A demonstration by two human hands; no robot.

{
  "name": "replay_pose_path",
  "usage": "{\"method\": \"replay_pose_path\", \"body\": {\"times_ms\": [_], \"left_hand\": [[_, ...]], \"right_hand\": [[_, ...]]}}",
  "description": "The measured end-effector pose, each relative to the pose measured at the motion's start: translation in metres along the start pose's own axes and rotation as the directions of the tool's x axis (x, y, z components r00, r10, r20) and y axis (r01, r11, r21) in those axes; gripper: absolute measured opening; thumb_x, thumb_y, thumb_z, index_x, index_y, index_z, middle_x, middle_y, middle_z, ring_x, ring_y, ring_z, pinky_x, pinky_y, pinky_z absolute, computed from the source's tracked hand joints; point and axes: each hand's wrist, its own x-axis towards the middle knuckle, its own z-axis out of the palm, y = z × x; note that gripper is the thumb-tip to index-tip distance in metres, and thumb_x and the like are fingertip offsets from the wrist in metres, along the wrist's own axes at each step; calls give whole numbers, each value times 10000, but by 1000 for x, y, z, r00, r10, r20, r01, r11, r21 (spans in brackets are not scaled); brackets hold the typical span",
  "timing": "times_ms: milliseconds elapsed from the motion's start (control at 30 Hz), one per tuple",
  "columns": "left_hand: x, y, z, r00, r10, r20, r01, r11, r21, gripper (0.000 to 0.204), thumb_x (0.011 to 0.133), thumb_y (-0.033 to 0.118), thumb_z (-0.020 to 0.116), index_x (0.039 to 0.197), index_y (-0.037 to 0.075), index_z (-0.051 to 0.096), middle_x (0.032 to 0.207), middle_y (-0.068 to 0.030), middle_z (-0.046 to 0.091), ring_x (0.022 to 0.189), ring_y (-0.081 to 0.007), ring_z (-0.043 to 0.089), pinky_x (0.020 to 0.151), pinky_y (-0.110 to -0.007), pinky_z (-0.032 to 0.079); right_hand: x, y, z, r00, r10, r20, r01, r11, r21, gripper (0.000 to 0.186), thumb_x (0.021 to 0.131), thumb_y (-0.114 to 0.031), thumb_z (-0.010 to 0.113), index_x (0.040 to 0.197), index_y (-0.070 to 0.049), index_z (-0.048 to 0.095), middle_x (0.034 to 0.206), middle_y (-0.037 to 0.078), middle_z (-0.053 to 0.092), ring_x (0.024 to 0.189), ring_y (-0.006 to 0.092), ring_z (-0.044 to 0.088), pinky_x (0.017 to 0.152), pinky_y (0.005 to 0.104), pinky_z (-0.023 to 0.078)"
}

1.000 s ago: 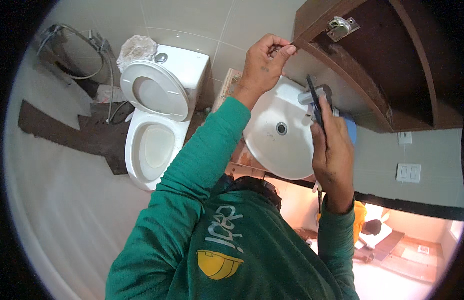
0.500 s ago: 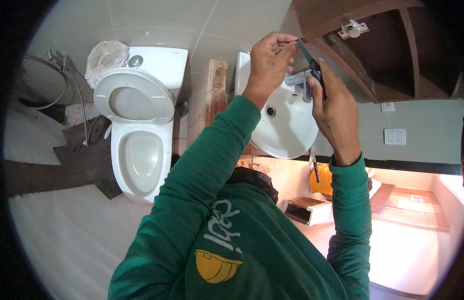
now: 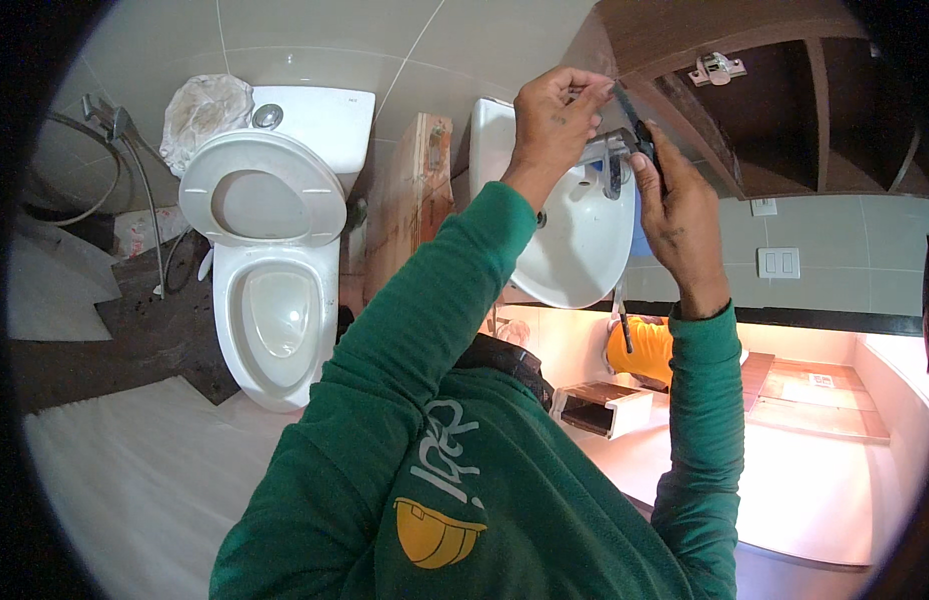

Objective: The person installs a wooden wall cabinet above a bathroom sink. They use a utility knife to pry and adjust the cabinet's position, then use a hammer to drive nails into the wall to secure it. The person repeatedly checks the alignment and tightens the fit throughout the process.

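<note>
Above the white washbasin, my right hand is closed around the black handle of a utility knife, its slim grey blade pointing up and left. My left hand is closed in a pinch beside the blade's tip. Whether those fingertips grip the blade or some small thing is hidden. Just below both hands, the chrome faucet stands on the basin's back rim, partly covered by the right thumb. A dark brown open cabinet is close to the knife, with a metal hinge on its inner side.
To the left stands a white toilet with its lid raised. A wooden panel leans between toilet and basin. A shower hose hangs at far left. On the right are a wall switch and, beyond a doorway, a person in yellow.
Both hands have shifted slightly right with the knife, whose blade now looks more edge-on. The view has moved a little; the left hand keeps its pinch near the tip.
</note>
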Motion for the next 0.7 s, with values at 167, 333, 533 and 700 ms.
{"method": "replay_pose_path", "body": {"times_ms": [167,333,533,700], "left_hand": [[0,2,1,1000,-9,-7,9,999,31,232,965,228,751,1039,10,729,872,-40,734,651,-74,626,552,-226,537],[1,1,2,1000,2,4,-3,1000,21,233,972,231,743,1035,7,726,874,-41,739,646,-72,629,550,-223,540],[-2,1,2,1000,-5,6,5,999,45,245,965,233,752,1049,5,719,879,-54,740,643,-74,630,562,-231,546],[0,-5,1,1000,11,15,-11,1000,-12,267,952,245,770,1050,4,711,865,-48,726,643,-71,628,562,-223,542]], "right_hand": [[2,-3,-2,1000,-14,-25,14,1000,-23,427,1033,-278,605,1377,-26,603,969,240,698,848,386,696,748,464,538],[3,-3,-3,999,31,6,-31,1000,-3,428,1038,-292,603,1374,-26,607,1016,249,707,868,384,706,762,453,545],[5,-7,-16,987,107,116,-115,991,70,408,1055,-281,578,1387,-46,607,1036,255,709,867,377,710,768,437,545],[7,10,-6,990,79,114,-91,990,104,401,1063,-276,567,1407,-72,594,1054,242,695,863,312,689,774,407,531]]}}
